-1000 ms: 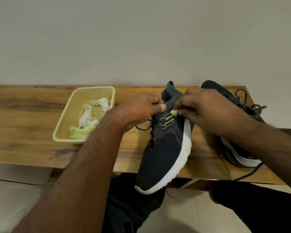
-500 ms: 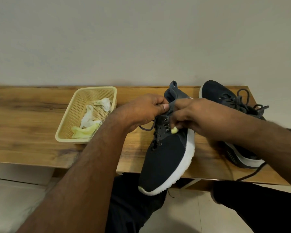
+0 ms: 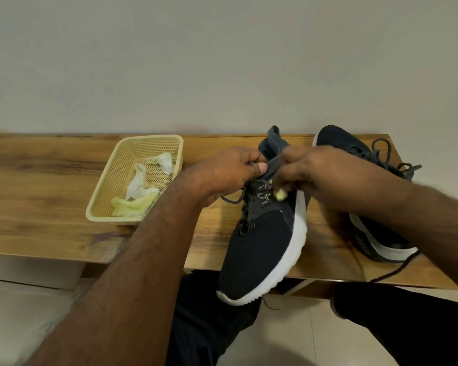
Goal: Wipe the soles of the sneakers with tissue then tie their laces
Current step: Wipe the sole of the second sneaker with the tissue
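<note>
Up close, the left hand point(image 3: 230, 173) pinches the knit tongue of the near sneaker point(image 3: 265, 233) between thumb and curled fingers. The right hand point(image 3: 325, 178), fingers curled, works at the laces point(image 3: 245, 215); a small pale-green tip shows beneath it. That sneaker, dark mesh with a thick white ridged sole, overhangs the tabletop point(image 3: 37, 196) edge. Just behind the right forearm lies the second sneaker point(image 3: 354, 151), laces loose. Left, a perforated yellow plastic basket point(image 3: 109, 191) holds crumpled tissue point(image 3: 140, 180) on grained wood.
</note>
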